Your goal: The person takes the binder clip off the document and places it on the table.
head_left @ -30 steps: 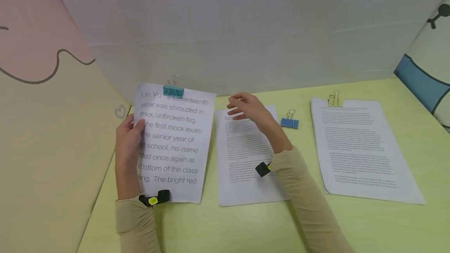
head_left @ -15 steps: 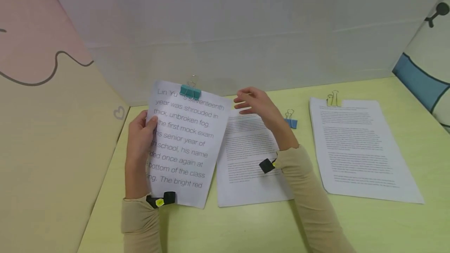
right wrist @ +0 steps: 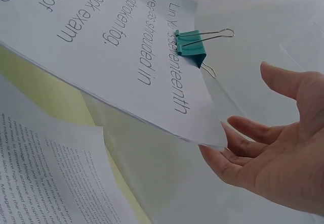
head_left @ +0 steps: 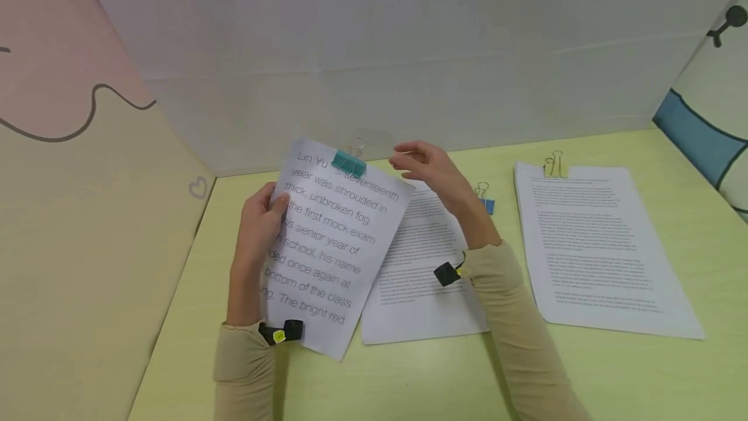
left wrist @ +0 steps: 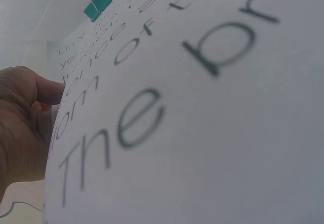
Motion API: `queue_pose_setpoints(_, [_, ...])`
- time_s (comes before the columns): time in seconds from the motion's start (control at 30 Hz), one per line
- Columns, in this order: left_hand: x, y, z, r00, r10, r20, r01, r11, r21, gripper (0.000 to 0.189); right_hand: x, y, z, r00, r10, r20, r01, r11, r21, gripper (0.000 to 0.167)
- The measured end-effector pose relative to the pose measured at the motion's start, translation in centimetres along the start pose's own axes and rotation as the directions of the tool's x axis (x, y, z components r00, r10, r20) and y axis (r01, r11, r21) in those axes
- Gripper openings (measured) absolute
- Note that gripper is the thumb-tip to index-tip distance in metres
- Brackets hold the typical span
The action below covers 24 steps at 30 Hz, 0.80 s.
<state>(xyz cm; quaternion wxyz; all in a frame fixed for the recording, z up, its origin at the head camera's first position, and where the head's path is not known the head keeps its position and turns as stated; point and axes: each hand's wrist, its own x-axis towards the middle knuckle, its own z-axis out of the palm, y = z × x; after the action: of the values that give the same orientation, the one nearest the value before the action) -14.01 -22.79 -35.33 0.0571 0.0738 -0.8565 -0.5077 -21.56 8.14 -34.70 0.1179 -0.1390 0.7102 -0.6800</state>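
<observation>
My left hand (head_left: pixel 259 223) grips the left edge of a large-print paper stack (head_left: pixel 327 245), its thumb on the front page. The stack is raised and tilted, its top leaning right. A teal binder clip (head_left: pixel 349 163) bites its top edge, with both wire handles sticking out, as the right wrist view shows. Beside the stack's upper right corner is my right hand (head_left: pixel 429 164), fingers loosely bent and thumb apart. In the right wrist view its fingertips (right wrist: pixel 210 153) are right at that corner. Below lies a small-print paper stack (head_left: pixel 429 310), partly covered by the raised one.
A blue binder clip (head_left: pixel 488 205) lies behind my right forearm, partly hidden. To the right, another paper stack (head_left: pixel 596 245) carries a yellow binder clip (head_left: pixel 556 167) at its top. The yellow-green table (head_left: pixel 421 382) meets a pale wall (head_left: pixel 409 51) at the back.
My left hand has carried the clipped stack to the right and tilted it clockwise, over part of the middle stack. My right hand has shifted slightly right, and the stack's corner now reaches it.
</observation>
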Motion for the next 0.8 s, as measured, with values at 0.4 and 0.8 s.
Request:
queue_pose_setpoints(0.4, [-0.1,0.6,1.0,0.991,0.089,0.103,-0.095,0.994,0.056,0.030,0.2,0.3,1.0,0.996,-0.042,0.082,0.047,0.997,-0.065,0.054])
queue_pose_setpoints(0.8, [-0.2,0.7,1.1,0.982,0.134,0.133,-0.146,0.986,0.085,0.028,0.4,0.6,1.4,0.993,-0.041,0.114,0.053,0.994,-0.098,0.047])
